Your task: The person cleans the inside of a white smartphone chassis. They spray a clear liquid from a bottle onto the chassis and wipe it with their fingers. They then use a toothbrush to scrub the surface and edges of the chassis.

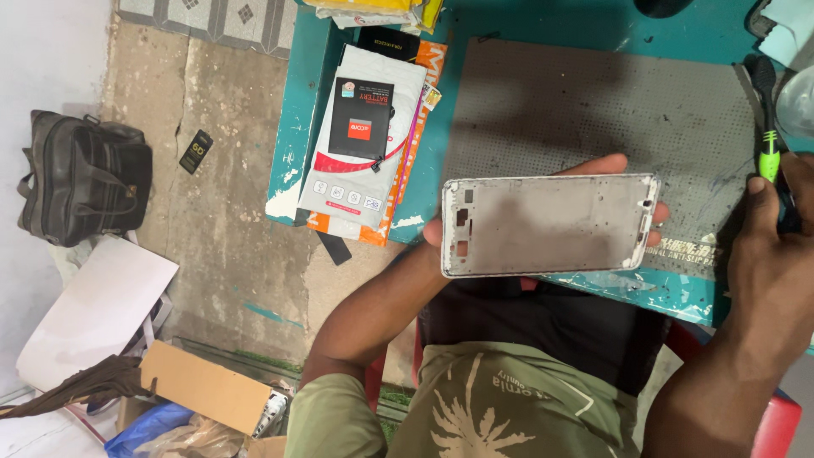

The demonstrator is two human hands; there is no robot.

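While leaning over the teal surface (297,127) and its grey mat (593,102), cradling a white phone frame (547,225) from beneath in the left hand (598,164), grip wrapped on its edges, above the mat's near edge. Clamping a green-handled brush (769,157) in the right hand (767,254), well right of the frame. Seemingly readying tool for frame; calling for steady support underneath.

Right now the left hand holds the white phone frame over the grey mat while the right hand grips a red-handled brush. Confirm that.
Not quite: the brush has a green and black handle, not red, as the head view shows. The rest stands: the left hand holds the white phone frame over the grey mat, and the right hand grips the brush.
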